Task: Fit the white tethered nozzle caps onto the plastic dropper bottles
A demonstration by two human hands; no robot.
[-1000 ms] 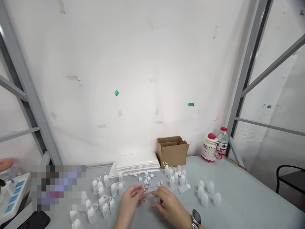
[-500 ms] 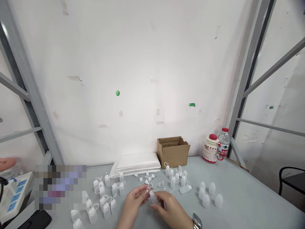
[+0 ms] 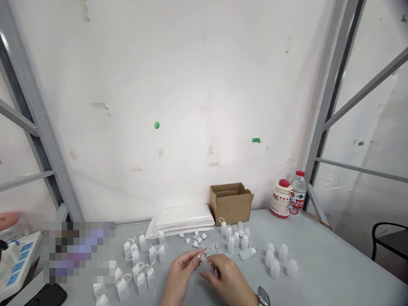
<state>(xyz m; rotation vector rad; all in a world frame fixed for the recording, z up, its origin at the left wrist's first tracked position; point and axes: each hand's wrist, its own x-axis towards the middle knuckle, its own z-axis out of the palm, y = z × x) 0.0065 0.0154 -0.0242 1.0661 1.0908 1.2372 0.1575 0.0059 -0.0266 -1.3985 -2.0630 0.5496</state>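
Note:
My right hand (image 3: 225, 272) is closed around a small translucent squeeze bottle (image 3: 205, 263), held tilted above the table. At the bottle's mouth, my left hand (image 3: 183, 270) pinches a small white cap (image 3: 201, 253), mostly hidden by the fingertips. Just beyond the hands lie loose white caps (image 3: 197, 242) and thin strap pieces (image 3: 214, 246). Several bottles with caps and looped straps (image 3: 142, 282) stand to the left of my left hand. Right of my right hand are several bottles without straps (image 3: 275, 268), and a strapped bottle (image 3: 247, 253) lies on its side.
More small bottles (image 3: 231, 244) stand before an open cardboard box (image 3: 231, 208). White flat sheets (image 3: 183, 219) are stacked against the wall. A cream jar with a red lid (image 3: 281, 199) and a water bottle (image 3: 298, 191) stand back right. A black phone (image 3: 49, 295) lies front left.
My left fingertips have come up over the bottle's mouth, bringing the cap against it. The right hand keeps its hold on the bottle. The view has shifted slightly.

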